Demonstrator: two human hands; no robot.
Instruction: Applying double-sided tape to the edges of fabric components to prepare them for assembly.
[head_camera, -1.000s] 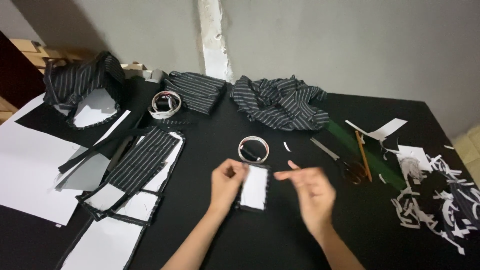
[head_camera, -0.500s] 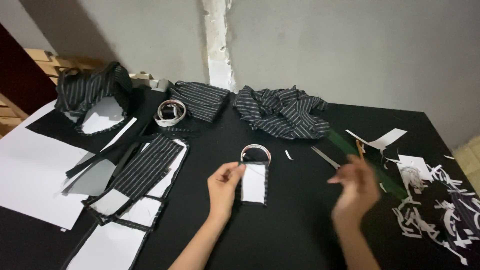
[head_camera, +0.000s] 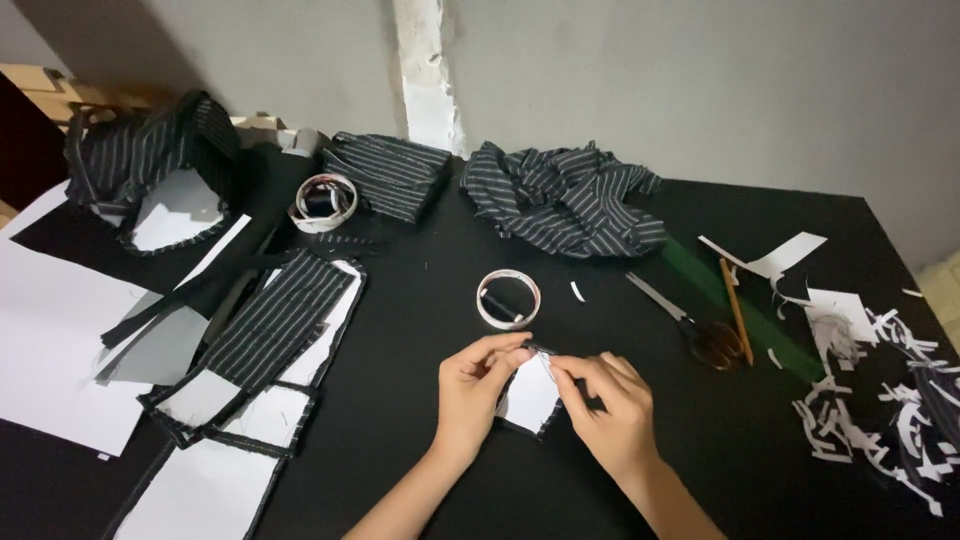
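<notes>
Just below the tape roll (head_camera: 508, 299), the left hand (head_camera: 470, 385) and right hand (head_camera: 610, 405) both pinch, fingertips closed, the top edge of the small white-backed fabric piece (head_camera: 528, 397); advisable to keep that edge taut and flat on the table (head_camera: 420, 420).

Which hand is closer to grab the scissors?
Right. The right hand lies nearer the scissors, which sit on its side; the left hand holds the white piece.

Matt black table (head_camera: 420, 300), striped cloth (head_camera: 560, 200), seemingly paper-backed fabric piece (head_camera: 528, 398).
</notes>
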